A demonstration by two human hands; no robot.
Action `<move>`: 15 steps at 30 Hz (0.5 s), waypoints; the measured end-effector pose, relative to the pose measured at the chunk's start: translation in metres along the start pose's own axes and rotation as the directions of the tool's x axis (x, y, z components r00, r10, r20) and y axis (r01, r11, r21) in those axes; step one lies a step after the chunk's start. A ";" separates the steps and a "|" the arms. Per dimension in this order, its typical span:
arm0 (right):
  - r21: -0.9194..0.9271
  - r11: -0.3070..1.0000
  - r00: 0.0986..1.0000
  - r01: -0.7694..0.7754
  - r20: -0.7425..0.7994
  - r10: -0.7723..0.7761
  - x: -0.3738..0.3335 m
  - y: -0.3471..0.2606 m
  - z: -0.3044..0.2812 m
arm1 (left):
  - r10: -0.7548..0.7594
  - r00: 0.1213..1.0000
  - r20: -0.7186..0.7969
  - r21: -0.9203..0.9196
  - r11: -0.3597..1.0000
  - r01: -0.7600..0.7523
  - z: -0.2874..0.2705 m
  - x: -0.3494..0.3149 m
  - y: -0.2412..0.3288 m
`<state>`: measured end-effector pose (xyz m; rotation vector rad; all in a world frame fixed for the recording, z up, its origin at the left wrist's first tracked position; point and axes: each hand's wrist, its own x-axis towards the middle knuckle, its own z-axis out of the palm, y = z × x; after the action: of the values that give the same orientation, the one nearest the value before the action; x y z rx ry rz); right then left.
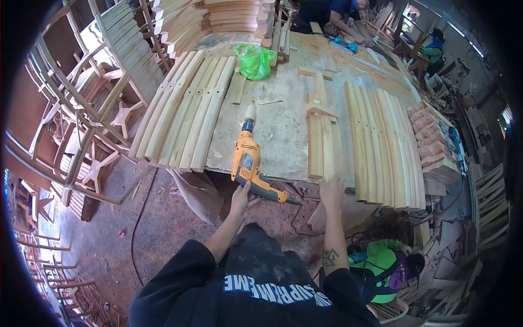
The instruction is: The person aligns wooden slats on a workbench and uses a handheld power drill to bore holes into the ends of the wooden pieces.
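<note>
An orange and black power drill (248,158) lies across the front edge of the workbench, its chuck and pale tip toward the far side. My left hand (240,203) is closed on the rear of the drill, by its dark handle. To the right, a pale wooden slat (328,144) sits in a wooden jig (315,143) with a crosspiece over it. My right hand (331,191) is at the near end of that slat. Motion smears its fingers, so their grip does not show.
Curved slats with drilled holes lie in rows on the left (190,109) and right (381,141) of the workbench (261,136). A green plastic bag (255,61) sits farther back. Chair frames (71,120) stand left. Other people work at the far side and lower right.
</note>
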<state>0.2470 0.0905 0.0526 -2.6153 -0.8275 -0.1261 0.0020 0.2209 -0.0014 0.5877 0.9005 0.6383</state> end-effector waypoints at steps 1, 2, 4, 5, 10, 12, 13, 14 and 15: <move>0.008 0.999 0.988 -0.035 0.152 0.034 -0.001 0.008 0.003 | 0.001 1.000 0.008 -0.006 1.000 -0.001 0.003 -0.002 -0.005; 0.003 0.999 0.989 -0.033 0.143 0.033 -0.002 0.014 0.007 | 0.041 0.999 0.014 -0.016 0.999 -0.040 0.006 -0.001 -0.008; 0.001 0.996 0.973 -0.094 0.214 0.092 0.002 0.020 0.010 | 0.093 0.995 0.021 -0.038 0.995 -0.092 0.014 0.009 -0.014; 0.014 0.996 0.973 -0.093 0.214 0.087 0.004 0.024 0.008 | 0.113 0.993 0.044 -0.039 0.993 -0.111 0.017 0.017 -0.013; 0.151 0.988 0.976 -0.023 0.218 -0.011 -0.023 0.026 0.002 | 0.162 0.986 -0.049 -0.016 0.986 -0.163 0.026 0.047 0.005; 0.222 0.975 0.976 0.033 0.203 -0.079 -0.040 0.015 0.000 | 0.170 0.985 -0.011 -0.002 0.985 -0.170 0.012 0.051 0.008; 0.189 0.982 0.982 0.024 0.180 -0.059 -0.041 0.005 -0.010 | 0.175 0.985 -0.004 0.017 0.984 -0.175 0.020 0.039 0.010; 0.160 0.987 0.986 0.018 0.159 -0.043 -0.038 -0.005 -0.018 | 0.161 0.985 -0.062 0.086 0.984 -0.155 0.026 0.022 0.007; 0.055 0.998 0.976 -0.038 0.218 0.025 -0.030 -0.010 -0.022 | 0.151 0.981 -0.123 0.156 0.979 -0.132 0.027 0.002 0.003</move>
<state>0.2169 0.0730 0.0706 -2.6166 -0.8471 0.1936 0.0251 0.2197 0.0130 0.7530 1.0448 0.7513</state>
